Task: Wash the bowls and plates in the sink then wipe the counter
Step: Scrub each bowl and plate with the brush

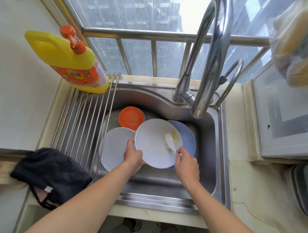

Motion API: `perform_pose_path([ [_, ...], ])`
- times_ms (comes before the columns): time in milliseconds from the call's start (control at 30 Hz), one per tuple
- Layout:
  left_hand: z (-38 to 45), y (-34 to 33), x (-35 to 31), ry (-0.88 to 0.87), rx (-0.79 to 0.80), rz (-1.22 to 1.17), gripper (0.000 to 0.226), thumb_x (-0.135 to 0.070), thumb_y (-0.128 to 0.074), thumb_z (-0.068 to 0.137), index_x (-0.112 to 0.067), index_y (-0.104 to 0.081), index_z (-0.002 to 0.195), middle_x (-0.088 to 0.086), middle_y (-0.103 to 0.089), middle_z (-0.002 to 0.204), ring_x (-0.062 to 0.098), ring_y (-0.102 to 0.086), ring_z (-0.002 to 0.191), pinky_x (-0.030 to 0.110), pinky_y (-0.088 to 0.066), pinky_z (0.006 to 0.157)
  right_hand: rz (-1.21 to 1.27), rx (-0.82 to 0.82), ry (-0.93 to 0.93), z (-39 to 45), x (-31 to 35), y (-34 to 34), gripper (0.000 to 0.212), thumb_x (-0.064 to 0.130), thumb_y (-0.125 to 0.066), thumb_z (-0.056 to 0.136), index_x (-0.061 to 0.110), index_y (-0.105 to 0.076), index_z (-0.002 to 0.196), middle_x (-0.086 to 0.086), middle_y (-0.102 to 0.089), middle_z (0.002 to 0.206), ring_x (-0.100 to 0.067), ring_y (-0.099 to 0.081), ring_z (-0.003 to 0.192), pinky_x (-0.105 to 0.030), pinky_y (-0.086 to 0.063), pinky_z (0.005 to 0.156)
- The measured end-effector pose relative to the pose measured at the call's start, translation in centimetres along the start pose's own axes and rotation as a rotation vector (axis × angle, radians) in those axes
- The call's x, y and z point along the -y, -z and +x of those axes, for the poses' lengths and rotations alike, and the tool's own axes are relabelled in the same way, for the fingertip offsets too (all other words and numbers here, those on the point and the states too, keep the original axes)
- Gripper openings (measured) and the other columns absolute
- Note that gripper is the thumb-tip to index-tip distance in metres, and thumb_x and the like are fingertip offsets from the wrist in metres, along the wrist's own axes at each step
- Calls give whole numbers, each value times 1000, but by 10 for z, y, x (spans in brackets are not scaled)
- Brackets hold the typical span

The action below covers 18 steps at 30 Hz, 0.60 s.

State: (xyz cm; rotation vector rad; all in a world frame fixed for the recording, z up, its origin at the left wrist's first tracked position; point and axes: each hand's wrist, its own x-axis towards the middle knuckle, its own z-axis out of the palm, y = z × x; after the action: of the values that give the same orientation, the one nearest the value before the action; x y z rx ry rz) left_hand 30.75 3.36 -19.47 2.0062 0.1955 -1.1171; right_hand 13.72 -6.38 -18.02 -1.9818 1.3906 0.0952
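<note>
Over the sink [218, 138] I have a white plate [153, 143] tilted up, my left hand [133, 155] gripping its near-left rim while my right hand [187, 163] pinches the handle of a brush [169, 141] laid on the plate's face. Scrubbing is the step in hand; I judge rinsing under the tap [196, 111] comes next. A second white plate [114, 148], a blue plate [188, 138] and orange bowls [131, 117] wait below. Whether water runs, I cannot tell.
</note>
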Motion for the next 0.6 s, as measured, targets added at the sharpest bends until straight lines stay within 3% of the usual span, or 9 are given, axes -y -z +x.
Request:
perform_pose_path([
  [67,0,-2,2,6,12,21,48,7,-44,94,-30,-40,126,4,-43,130,34,-50,116,42,-63,66,-20,-5,-23,2,-4,-3,11,26,-43,103,24,-53,100,-10,-62,79,-35,-57,74,-41,-51,64],
  [200,1,-4,7,27,23,2,48,5,-45,95,-31,-40,127,6,-50,128,32,-56,111,45,-64,70,86,255,215,-8,-1,-10,7,30,-49,102,31,-56,104,-4,-62,74,-28,-57,73,-40,-49,65],
  [233,1,-4,8,30,26,2,49,6,-45,95,-31,-41,128,6,-50,128,32,-56,112,47,-64,72,96,246,210,-7,-3,-11,7,30,-49,102,31,-55,104,-4,-63,74,-28,-57,72,-41,-49,65],
  [367,1,-6,10,46,56,32,49,4,-44,96,-31,-41,130,4,-46,128,33,-54,114,51,-63,76,107,-46,-69,4,-12,-16,9,23,-46,103,22,-55,104,-12,-60,76,-36,-55,71,-40,-45,61],
  [533,2,-8,8,49,78,22,49,3,-46,97,-32,-40,131,5,-51,126,30,-59,109,47,-64,74,87,220,212,0,-1,-20,8,28,-48,100,30,-55,106,-1,-64,78,-27,-58,76,-42,-50,67],
  [600,2,-6,8,52,86,24,51,4,-45,96,-31,-40,132,5,-50,126,31,-59,109,47,-64,73,99,142,151,8,0,-20,10,26,-48,101,29,-56,105,-3,-63,78,-29,-58,75,-39,-48,63],
])
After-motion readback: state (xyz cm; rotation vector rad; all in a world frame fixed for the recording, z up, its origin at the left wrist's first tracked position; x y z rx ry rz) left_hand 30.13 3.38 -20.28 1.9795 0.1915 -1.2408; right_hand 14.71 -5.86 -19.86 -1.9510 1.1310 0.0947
